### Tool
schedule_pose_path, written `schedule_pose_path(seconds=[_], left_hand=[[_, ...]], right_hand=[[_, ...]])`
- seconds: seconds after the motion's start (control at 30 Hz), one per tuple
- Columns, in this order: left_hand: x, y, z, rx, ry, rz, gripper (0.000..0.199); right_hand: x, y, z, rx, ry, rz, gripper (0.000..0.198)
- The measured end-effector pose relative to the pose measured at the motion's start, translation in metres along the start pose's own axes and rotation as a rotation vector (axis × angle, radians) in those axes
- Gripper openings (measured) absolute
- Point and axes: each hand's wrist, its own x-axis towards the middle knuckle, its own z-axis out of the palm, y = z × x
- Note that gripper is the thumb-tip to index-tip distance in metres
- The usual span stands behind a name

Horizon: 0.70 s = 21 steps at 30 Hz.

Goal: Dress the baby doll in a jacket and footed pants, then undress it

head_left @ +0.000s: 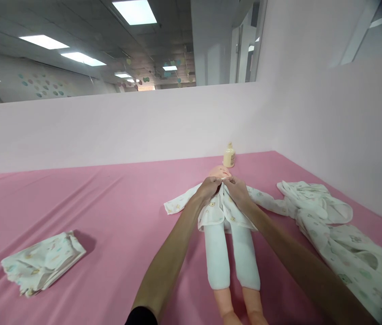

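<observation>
Rn L hand (pixel 210 186) and R hand (pixel 235 187) pinch the front edges of the printed baby jacket (pixel 214 213) at the neckline, fingertips nearly meeting; the baby doll (pixel 217 257) wearing it lies face-up right under the grip, on pink sheet (pixel 123 234). Pale-yellow bottle (pixel 229 158) stands just beyond the grip, rumpled printed baby clothes (pixel 329 239) to its R, folded printed cloth (pixel 44 259) well off L.

No word, brand or number can be read in the head camera's view. A pale yellow bottle (pixel 229 158) carries dark print (pixel 232 160) on its side, the only marking that resembles lettering, but the characters are too small and blurred to make out.
</observation>
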Motion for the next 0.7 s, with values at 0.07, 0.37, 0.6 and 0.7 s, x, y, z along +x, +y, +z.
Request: schedule_pose_path(seconds=[0.07,0.37,0.6,0.7], left_hand=[[-0.005,0.005,0.001,0.081,-0.014,-0.004,0.017],[-0.010,0.012,0.003,0.362,0.041,0.025,0.029],[-0.009,0.012,0.003,0.281,-0.001,0.012,0.027],[-0.007,0.010,0.000,0.215,0.009,-0.020,0.020]], right_hand=[[-0.001,-0.003,0.000,-0.016,-0.018,0.033,0.016],[-0.009,-0.011,0.003,-0.304,0.011,-0.094,0.022],[-0.017,-0.015,0.006,-0.385,0.106,-0.110,0.017],[-0.019,-0.016,0.006,-0.386,0.101,-0.115,0.016]])
